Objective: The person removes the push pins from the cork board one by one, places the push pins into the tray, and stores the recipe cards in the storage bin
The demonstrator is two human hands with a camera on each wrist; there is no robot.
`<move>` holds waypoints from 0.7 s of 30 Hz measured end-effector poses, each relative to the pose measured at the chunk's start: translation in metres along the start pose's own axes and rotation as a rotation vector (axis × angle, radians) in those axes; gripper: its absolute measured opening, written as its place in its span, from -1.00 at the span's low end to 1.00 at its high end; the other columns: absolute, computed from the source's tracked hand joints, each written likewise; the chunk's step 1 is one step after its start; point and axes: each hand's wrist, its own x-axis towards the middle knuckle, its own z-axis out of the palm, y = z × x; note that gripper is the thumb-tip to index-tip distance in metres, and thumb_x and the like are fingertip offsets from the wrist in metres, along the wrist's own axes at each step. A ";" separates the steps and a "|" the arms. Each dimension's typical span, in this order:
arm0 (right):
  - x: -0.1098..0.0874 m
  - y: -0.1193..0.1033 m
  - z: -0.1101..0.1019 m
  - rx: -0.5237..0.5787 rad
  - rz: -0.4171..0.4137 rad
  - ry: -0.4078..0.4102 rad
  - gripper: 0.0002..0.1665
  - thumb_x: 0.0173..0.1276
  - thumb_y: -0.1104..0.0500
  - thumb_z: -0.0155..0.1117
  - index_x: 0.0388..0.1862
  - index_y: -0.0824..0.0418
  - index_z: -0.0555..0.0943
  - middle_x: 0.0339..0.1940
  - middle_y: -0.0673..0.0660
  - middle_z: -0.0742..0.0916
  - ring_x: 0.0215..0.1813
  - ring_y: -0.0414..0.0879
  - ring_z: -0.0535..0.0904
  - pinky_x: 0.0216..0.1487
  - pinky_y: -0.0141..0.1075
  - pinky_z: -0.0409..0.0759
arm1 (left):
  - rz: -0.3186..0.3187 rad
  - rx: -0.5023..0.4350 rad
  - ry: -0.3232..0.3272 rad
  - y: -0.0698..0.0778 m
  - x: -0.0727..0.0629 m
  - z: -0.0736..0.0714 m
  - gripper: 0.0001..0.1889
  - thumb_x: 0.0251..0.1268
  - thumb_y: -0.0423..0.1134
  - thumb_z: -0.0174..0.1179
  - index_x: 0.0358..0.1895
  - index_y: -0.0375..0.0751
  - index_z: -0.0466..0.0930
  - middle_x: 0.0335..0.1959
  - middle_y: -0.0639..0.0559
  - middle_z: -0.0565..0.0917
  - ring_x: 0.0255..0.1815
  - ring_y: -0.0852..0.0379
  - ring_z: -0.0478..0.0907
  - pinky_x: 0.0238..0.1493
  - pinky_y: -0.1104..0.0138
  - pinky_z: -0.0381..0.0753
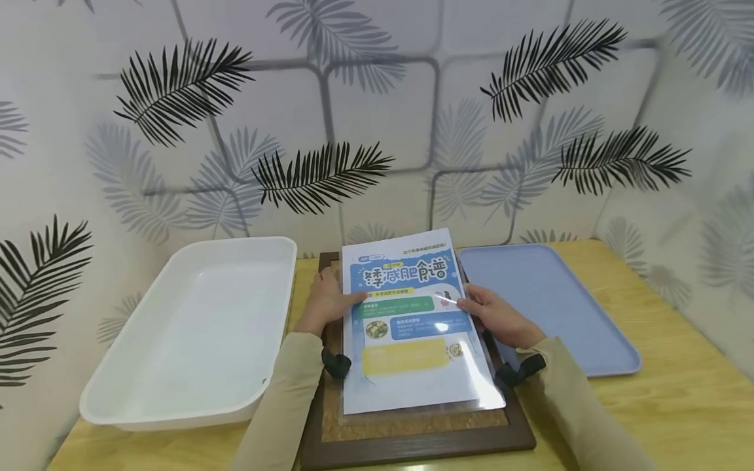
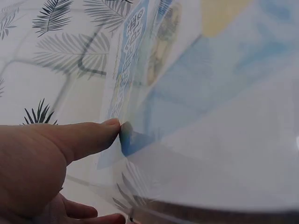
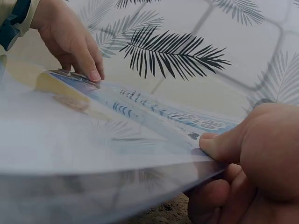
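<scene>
A printed poster [image 1: 406, 386] in a clear, glossy plastic sleeve overlaps a brown-framed cork board [image 1: 412, 451] in the head view. It has blue, green and yellow blocks, Chinese lettering and small food pictures. My left hand [image 1: 324, 304] holds its left edge, thumb on the front; the left wrist view shows the other fingers lower down, partly hidden. At the opposite edge my right hand [image 1: 497, 317] pinches the sleeve, its thumb on the printed face and its curled fingers [image 3: 210, 196] underneath. Light glares off the sleeve, and in the right wrist view the sheet bows between both hands.
To the left stands a deep white tray [image 1: 188, 340] with a raised rim. A flat light-blue tray [image 1: 565, 314] lies on the right, partly behind my right hand. Both are on a yellow wood-grain table [image 1: 677, 392], with a leaf-patterned wall covering [image 1: 389, 118] behind.
</scene>
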 end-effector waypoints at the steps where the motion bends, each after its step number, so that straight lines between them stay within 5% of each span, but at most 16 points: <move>1: 0.000 -0.001 -0.001 0.014 -0.007 0.000 -0.43 0.59 0.14 -0.14 0.41 0.46 0.14 -0.07 0.17 0.72 -0.20 -0.13 0.72 -0.24 -0.27 0.66 | -0.012 -0.013 -0.018 0.002 -0.001 -0.001 -0.07 0.17 0.01 0.31 0.44 -0.42 0.01 0.27 -0.38 0.36 0.17 -0.19 0.40 0.25 0.00 0.42; 9: 0.000 0.000 -0.001 0.028 0.041 0.064 -0.43 0.58 0.15 -0.12 0.41 0.47 0.16 -0.08 0.17 0.73 -0.20 -0.15 0.72 -0.21 -0.29 0.66 | -0.071 -0.087 -0.109 0.005 -0.008 -0.006 -0.47 0.27 -0.10 0.24 0.23 -0.31 0.44 -0.14 -0.17 0.69 -0.26 0.04 0.62 -0.31 0.30 0.56; 14: -0.001 -0.004 -0.001 -0.015 0.051 0.114 -0.43 0.58 0.14 -0.12 0.40 0.47 0.18 -0.06 0.25 0.72 -0.22 -0.16 0.71 -0.23 -0.29 0.65 | -0.049 -0.169 -0.105 0.006 -0.012 -0.009 -0.48 0.24 -0.26 0.26 0.23 -0.40 0.40 -0.16 -0.21 0.70 -0.35 0.07 0.63 -0.44 0.38 0.54; 21: -0.003 -0.015 0.003 -0.195 0.043 0.183 -0.57 0.55 0.17 -0.06 0.18 0.49 0.38 -0.21 0.25 0.74 -0.36 -0.19 0.65 -0.39 -0.35 0.55 | -0.035 -0.160 -0.076 0.012 -0.024 -0.013 -0.59 0.28 -0.27 0.23 0.12 -0.42 0.43 -0.27 -0.23 0.68 -0.55 0.12 0.61 -0.63 0.40 0.52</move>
